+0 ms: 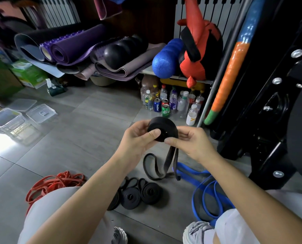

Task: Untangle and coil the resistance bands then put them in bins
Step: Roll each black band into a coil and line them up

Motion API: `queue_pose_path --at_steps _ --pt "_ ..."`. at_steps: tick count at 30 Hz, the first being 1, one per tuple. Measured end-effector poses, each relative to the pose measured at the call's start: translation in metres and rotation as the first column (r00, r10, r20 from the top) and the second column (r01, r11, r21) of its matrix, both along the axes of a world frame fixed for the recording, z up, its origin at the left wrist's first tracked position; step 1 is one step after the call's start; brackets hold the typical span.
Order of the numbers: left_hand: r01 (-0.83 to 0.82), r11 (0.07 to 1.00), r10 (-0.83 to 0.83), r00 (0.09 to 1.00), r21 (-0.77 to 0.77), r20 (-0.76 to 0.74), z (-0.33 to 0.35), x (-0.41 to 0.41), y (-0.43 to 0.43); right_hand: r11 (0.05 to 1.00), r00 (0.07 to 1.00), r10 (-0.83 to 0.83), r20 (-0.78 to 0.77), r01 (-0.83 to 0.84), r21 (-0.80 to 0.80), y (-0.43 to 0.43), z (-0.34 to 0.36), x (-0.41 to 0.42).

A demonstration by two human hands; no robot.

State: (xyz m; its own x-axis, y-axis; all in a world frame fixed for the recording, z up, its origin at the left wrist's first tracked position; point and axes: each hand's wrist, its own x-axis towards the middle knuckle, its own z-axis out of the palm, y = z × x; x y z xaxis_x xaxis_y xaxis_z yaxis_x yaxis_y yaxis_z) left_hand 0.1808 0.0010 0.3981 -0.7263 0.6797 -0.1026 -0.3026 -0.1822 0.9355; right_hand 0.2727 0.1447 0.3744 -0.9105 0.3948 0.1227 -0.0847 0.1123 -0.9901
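Head view, left hand (137,138), right hand (192,140) grip coil (161,126), open floor (86,132) left

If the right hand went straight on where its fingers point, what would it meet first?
The right hand would press into the black coil it holds, then probably the left hand.

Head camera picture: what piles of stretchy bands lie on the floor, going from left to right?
red bands → coiled black bands → blue bands
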Motion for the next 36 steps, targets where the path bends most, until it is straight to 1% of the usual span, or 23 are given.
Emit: queue_pose_path --at_steps 1,2,3,4,5,6,7,8,9,10,12,13,15,18,21,23,25,28,31,33,34,35,36 --pt "0.005 1.0 -0.005 0.999 0.014 0.04 0.0 0.0 0.0 1.0 1.0 0.003 -0.014 -0.003 0.012 -0.001 0.0 -0.001" --pt "0.005 1.0 -0.005 0.999 -0.01 0.034 0.0 -0.001 0.001 0.999 1.0 0.0 -0.013 0.0 0.041 -0.001 0.0 -0.001" --pt "0.0 0.996 -0.003 0.999 -0.084 -0.04 -0.001 -0.002 0.001 0.997 1.0 -0.011 0.005 0.011 0.08 0.0 0.0 -0.001" --pt "-0.02 0.978 -0.019 0.982 -0.206 -0.186 -0.003 -0.003 0.001 0.989 0.998 -0.04 0.045 0.033 0.143 0.001 0.0 0.0" --pt "-0.062 0.936 -0.076 0.927 -0.347 -0.369 -0.005 -0.005 0.001 0.97 0.991 -0.085 0.104 0.059 0.236 0.002 0.001 0.001" --pt "-0.12 0.875 -0.173 0.826 -0.469 -0.536 -0.007 -0.006 0.0 0.932 0.975 -0.138 0.172 0.069 0.356 0.004 0.001 0.001" --pt "-0.19 0.817 -0.283 0.69 -0.545 -0.666 -0.01 -0.007 -0.001 0.874 0.953 -0.185 0.239 0.048 0.484 0.005 0.001 0.002" --pt "-0.247 0.782 -0.374 0.548 -0.572 -0.748 -0.013 -0.007 -0.002 0.801 0.929 -0.22 0.298 -0.002 0.598 0.005 0.0 0.003" --pt "-0.272 0.774 -0.434 0.429 -0.572 -0.792 -0.016 -0.007 -0.002 0.739 0.91 -0.233 0.343 -0.064 0.671 0.004 -0.001 0.003" --pt "-0.266 0.774 -0.478 0.349 -0.575 -0.806 -0.019 -0.006 -0.003 0.704 0.901 -0.216 0.376 -0.123 0.699 0.002 -0.001 0.004" --pt "-0.237 0.757 -0.548 0.276 -0.608 -0.79 -0.021 -0.004 -0.004 0.688 0.907 -0.142 0.396 -0.196 0.698 -0.003 -0.002 0.006" --pt "-0.229 0.749 -0.562 0.275 -0.621 -0.78 -0.021 -0.003 -0.004 0.688 0.91 -0.118 0.397 -0.213 0.694 -0.004 -0.003 0.007" --pt "-0.222 0.766 -0.519 0.341 -0.604 -0.784 -0.02 -0.004 -0.004 0.721 0.92 -0.092 0.381 -0.203 0.663 -0.003 -0.002 0.007" --pt "-0.21 0.816 -0.361 0.541 -0.538 -0.76 -0.015 -0.006 -0.003 0.838 0.948 -0.091 0.303 -0.091 0.538 0.004 0.0 0.006" --pt "-0.19 0.871 -0.208 0.694 -0.454 -0.69 -0.009 -0.01 -0.002 0.918 0.96 -0.082 0.267 -0.031 0.395 0.01 -0.001 0.006" --pt "-0.139 0.913 -0.136 0.783 -0.384 -0.607 -0.005 -0.013 -0.002 0.94 0.97 -0.083 0.229 0.0 0.342 0.011 -0.001 0.007" --pt "-0.073 0.957 -0.086 0.852 -0.28 -0.516 -0.004 -0.012 -0.003 0.972 0.982 -0.066 0.177 0.023 0.234 0.012 0.0 0.007" --pt "0.006 0.995 -0.033 0.958 -0.095 -0.286 -0.005 -0.009 -0.002 0.998 0.996 -0.014 0.084 0.009 0.063 0.009 0.002 0.005" --pt "0.046 0.998 -0.045 0.999 0.031 -0.01 -0.007 -0.005 0.0 1.0 1.0 -0.012 0.025 0.013 -0.027 0.005 0.003 0.002" --pt "0.066 0.997 -0.068 0.993 0.033 0.091 -0.008 -0.003 0.002 1.0 0.999 -0.03 0.01 0.03 -0.008 0.003 0.004 0.002" --pt "0.075 0.997 -0.074 0.992 -0.008 0.098 -0.009 -0.001 0.003 0.999 0.999 -0.033 0.018 0.032 0.022 0.004 0.004 0.002" --pt "0.077 0.992 -0.075 0.997 -0.101 0.025 -0.009 -0.001 0.003 0.997 0.999 -0.036 0.04 0.033 0.068 0.005 0.004 0.002" --pt "0.049 0.966 -0.091 0.984 -0.256 -0.155 -0.01 -0.003 0.002 0.991 0.996 -0.046 0.076 0.036 0.13 0.006 0.003 0.003"
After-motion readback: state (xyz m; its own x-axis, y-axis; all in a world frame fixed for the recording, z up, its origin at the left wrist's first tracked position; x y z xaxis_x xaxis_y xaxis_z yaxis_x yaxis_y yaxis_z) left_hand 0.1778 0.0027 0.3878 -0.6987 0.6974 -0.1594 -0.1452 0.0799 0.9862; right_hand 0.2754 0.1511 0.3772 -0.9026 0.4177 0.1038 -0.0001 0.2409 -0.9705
